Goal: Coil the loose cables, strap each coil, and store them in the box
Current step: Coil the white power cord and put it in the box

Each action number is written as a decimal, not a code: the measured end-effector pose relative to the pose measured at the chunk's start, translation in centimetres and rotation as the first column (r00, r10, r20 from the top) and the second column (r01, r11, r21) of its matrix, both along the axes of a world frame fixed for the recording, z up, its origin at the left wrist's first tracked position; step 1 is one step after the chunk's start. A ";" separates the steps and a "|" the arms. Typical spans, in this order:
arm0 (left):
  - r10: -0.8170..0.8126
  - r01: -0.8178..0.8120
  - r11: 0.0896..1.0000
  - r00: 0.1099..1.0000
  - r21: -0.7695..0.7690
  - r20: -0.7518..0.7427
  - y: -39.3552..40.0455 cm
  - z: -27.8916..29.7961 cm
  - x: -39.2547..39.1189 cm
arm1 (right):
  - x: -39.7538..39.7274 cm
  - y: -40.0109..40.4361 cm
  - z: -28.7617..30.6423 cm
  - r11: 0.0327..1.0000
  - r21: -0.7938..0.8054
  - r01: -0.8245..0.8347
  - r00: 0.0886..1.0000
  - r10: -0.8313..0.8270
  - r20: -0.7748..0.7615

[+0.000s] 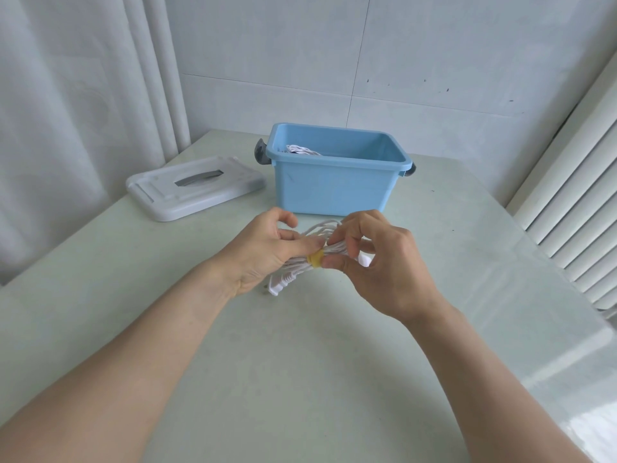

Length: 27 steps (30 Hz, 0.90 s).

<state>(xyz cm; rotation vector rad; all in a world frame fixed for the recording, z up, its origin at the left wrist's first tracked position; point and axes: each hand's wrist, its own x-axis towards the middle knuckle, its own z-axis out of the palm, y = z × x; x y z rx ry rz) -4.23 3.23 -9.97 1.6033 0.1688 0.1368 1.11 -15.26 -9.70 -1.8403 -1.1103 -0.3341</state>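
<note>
One white cable coil (329, 243) sits bunched between both hands just near of the blue box (337, 182), cinched by a yellow strap (315, 259). I judge my left hand (263, 252) grips the bundle to steady it, while my right hand (374, 259), fingers curled, pinches coil and strap, closing the strap. Another coil already lies in the box; its lid (195, 187) rests far left.

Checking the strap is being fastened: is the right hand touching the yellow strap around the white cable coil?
Touching: the head view shows the right hand thumb tip pressed against the yellow strap around the white cable coil.
</note>
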 end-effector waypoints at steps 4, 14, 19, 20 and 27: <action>-0.038 0.023 0.981 0.996 0.195 0.076 0.0 0.0 -0.2 | 0.3 0.1 -0.3 0.999 0.045 -0.006 0.997 0.003 0.080; -0.108 0.058 0.825 0.993 0.562 0.056 -0.7 -0.4 -0.4 | 0.5 0.4 -0.6 0.993 0.117 0.010 0.994 -0.023 0.110; -0.098 0.021 0.872 0.986 0.488 0.134 -1.2 -0.7 -0.4 | 0.6 0.2 -0.5 0.996 0.059 0.070 0.988 -0.078 0.133; -0.073 -0.004 0.882 0.987 0.471 0.145 -1.4 -0.9 -0.3 | 0.6 0.2 -0.4 0.995 0.054 0.089 0.987 -0.095 0.130; 0.037 -0.105 0.908 0.984 0.405 0.173 -1.5 -1.0 0.1 | 0.4 0.0 -0.6 0.992 -0.128 -0.006 0.989 0.025 0.147</action>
